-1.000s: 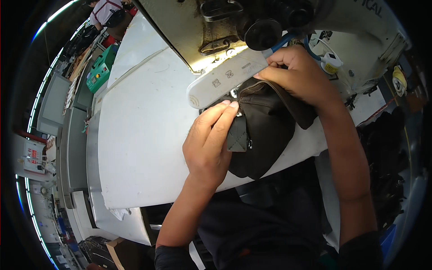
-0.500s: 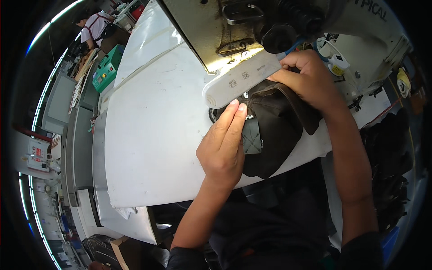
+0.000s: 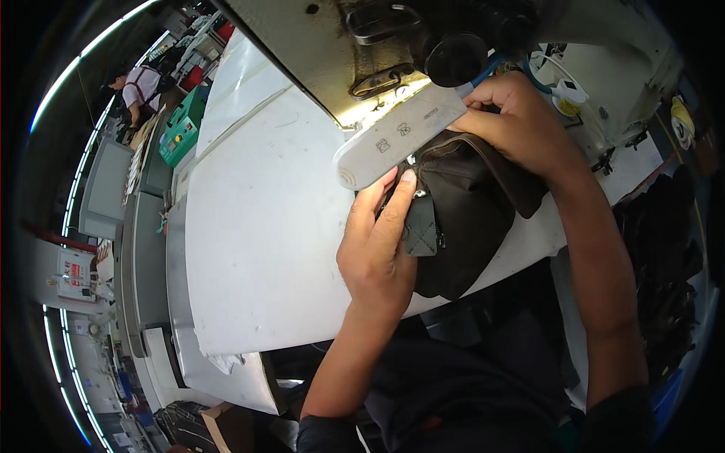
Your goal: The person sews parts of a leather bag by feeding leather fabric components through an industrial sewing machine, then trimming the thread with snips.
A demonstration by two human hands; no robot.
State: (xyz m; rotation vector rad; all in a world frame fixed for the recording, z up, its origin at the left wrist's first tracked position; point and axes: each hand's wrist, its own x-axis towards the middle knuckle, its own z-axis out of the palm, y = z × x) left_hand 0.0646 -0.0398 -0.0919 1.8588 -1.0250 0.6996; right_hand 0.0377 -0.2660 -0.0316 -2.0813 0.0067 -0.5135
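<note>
A dark brown bag [image 3: 472,219], soft and folded, hangs over the front edge of the white table under the head of an industrial sewing machine [image 3: 302,45]. On its left side is a grey-green tab [image 3: 421,230] with crossed stitching, beside a bit of zipper. My left hand [image 3: 377,253] grips the bag's edge just above this tab, its fingertips close below the machine's pale rounded guard [image 3: 400,136]. My right hand [image 3: 506,117] is closed on the bag's upper edge behind the guard's right end; its fingertips are partly hidden. The guard covers the needle area.
The white table [image 3: 257,241] spreads left of the machine. A green box-shaped device [image 3: 183,128] stands beyond its left edge, and another person [image 3: 142,87] works farther back. Dark pieces [image 3: 664,279] are heaped at right. A brown carton [image 3: 226,426] sits low at left.
My left hand's two fingers have spread apart at the bag's edge. The whole view has shifted slightly; both hands remain on the bag, which has barely moved under the machine.
</note>
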